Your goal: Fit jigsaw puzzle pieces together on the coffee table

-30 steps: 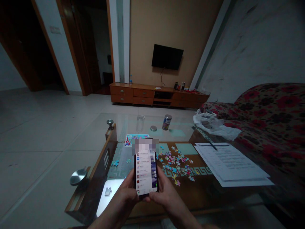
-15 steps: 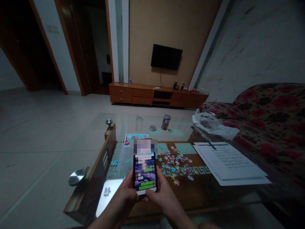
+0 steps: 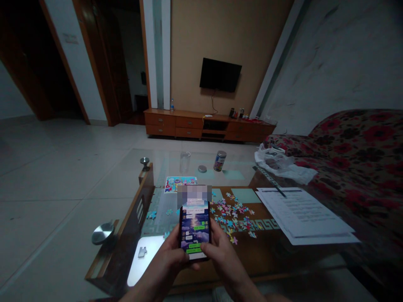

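Observation:
A smartphone is held upright between both hands, its screen lit with a chat of white and green message bubbles. My left hand is closed around its left side, the thumb near the lower left corner. My right hand grips the right side, with its thumb over the lower right of the screen. Beyond the phone, a scatter of jigsaw puzzle pieces lies on the glass table. A colourful picture card is partly hidden behind the phone.
A white tablet-like board with a grey puzzle-shaped mark lies left of my forearm. At the back stand a clear glass, a round lid and a printed tin. Papers with a pen and a plastic bag are to the right.
The phone and both hands have shifted slightly right and down. My right thumb has moved from the bottom edge up onto the lower right of the screen.

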Available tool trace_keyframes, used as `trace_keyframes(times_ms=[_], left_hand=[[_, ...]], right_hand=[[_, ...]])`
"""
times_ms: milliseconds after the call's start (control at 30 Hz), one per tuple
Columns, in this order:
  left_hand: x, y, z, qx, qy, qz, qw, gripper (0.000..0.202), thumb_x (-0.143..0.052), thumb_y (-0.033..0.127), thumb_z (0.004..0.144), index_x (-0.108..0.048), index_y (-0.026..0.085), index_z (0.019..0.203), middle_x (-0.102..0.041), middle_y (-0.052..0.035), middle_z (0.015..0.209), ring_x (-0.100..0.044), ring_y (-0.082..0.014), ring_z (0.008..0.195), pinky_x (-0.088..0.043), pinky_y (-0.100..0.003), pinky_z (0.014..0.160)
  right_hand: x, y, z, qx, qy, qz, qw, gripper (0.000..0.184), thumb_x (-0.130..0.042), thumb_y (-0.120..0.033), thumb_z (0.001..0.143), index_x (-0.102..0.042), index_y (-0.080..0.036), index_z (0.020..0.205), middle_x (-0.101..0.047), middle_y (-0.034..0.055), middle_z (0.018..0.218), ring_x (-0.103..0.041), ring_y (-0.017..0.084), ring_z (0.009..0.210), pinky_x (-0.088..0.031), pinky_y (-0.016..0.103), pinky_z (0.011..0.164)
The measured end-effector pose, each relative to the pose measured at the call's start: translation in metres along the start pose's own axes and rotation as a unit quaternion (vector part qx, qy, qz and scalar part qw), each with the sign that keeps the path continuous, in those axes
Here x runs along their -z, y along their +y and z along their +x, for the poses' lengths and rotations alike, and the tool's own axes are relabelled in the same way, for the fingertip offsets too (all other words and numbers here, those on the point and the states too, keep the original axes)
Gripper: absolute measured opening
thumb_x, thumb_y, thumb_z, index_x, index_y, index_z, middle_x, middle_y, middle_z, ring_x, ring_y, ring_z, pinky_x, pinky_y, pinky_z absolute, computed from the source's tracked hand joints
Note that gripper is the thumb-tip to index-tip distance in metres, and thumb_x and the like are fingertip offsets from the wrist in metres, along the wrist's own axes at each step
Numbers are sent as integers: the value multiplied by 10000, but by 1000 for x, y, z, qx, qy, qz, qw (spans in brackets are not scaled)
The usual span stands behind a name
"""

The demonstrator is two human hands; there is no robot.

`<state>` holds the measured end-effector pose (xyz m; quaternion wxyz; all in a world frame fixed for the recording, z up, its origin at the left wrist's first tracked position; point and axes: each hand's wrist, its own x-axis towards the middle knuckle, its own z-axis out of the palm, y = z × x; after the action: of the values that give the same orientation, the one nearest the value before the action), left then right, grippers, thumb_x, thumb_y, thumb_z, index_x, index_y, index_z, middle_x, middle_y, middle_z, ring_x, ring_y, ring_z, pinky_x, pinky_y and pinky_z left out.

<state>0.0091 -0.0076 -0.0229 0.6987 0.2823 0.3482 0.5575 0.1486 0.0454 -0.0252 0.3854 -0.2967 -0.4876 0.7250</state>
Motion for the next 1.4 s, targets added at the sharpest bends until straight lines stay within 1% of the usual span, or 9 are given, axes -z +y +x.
trace_keyframes(times_ms=[200,333,467,667,767,867,1067,1200,1400], left_hand=[[3,-4,2,-12,0,2,1000,677,-554,125,591,-475,185,1261,-646,-121,1128,-622,-255,919,-513,-306,631],[3,-4,1,-14,-2,2,1000,641,-582,138,625,-491,194,1258,-645,-117,1128,-618,-252,921,-516,-308,633],[3,-3,0,-17,0,4,1000,598,-615,153,675,-490,211,1257,-642,-108,1127,-616,-249,935,-521,-306,637],[3,-4,0,-14,11,11,1000,546,-673,250,740,-488,215,1253,-637,-113,1131,-618,-250,937,-523,-296,624],[4,-6,0,-16,16,14,1000,529,-664,259,762,-478,204,1254,-645,-120,1113,-628,-238,897,-520,-284,602],[6,-8,2,-18,18,12,1000,533,-653,258,759,-478,191,1257,-652,-127,1094,-633,-238,869,-516,-276,573],[5,-7,4,-19,10,4,1000,567,-641,121,651,-537,195,1204,-666,-100,1047,-624,-218,848,-526,-273,591],[6,-7,4,-16,13,9,1000,579,-627,97,640,-544,197,1204,-666,-96,1043,-623,-220,854,-524,-271,590],[8,-10,4,-15,29,6,999,491,-650,244,760,-514,202,1230,-656,-109,1064,-631,-221,826,-522,-283,573]], right_hand=[[-3,-4,-1,-4,-8,11,1000,562,-595,-129,605,-550,-199,1161,-705,41,997,-647,228,879,-492,341,756],[-3,-4,-1,4,-3,3,1000,551,-611,-162,618,-551,-204,1164,-704,44,998,-641,250,914,-493,376,795],[-1,-2,-1,8,-11,-9,1000,551,-624,-181,647,-532,-199,1190,-698,57,1034,-640,246,926,-482,387,823],[-3,-3,0,16,11,-40,999,544,-604,-132,657,-509,-204,1187,-675,56,1120,-614,249,1044,-455,402,917],[-4,-3,-1,21,3,-36,999,548,-608,-139,670,-496,-204,1202,-674,59,1131,-617,252,1048,-459,406,920],[-4,-3,-2,17,-5,-31,999,542,-620,-158,682,-496,-203,1207,-683,62,1114,-627,257,1027,-475,405,894],[-5,-3,-3,16,1,-32,999,544,-627,-160,673,-507,-213,1200,-685,52,1093,-624,249,1016,-467,407,907],[-3,0,-1,13,4,-35,999,542,-641,-178,666,-518,-207,1193,-684,63,1087,-622,265,1020,-469,427,910],[-4,2,0,16,7,-42,999,630,-687,-208,632,-476,-207,1226,-678,85,1096,-637,287,1007,-486,451,896]])
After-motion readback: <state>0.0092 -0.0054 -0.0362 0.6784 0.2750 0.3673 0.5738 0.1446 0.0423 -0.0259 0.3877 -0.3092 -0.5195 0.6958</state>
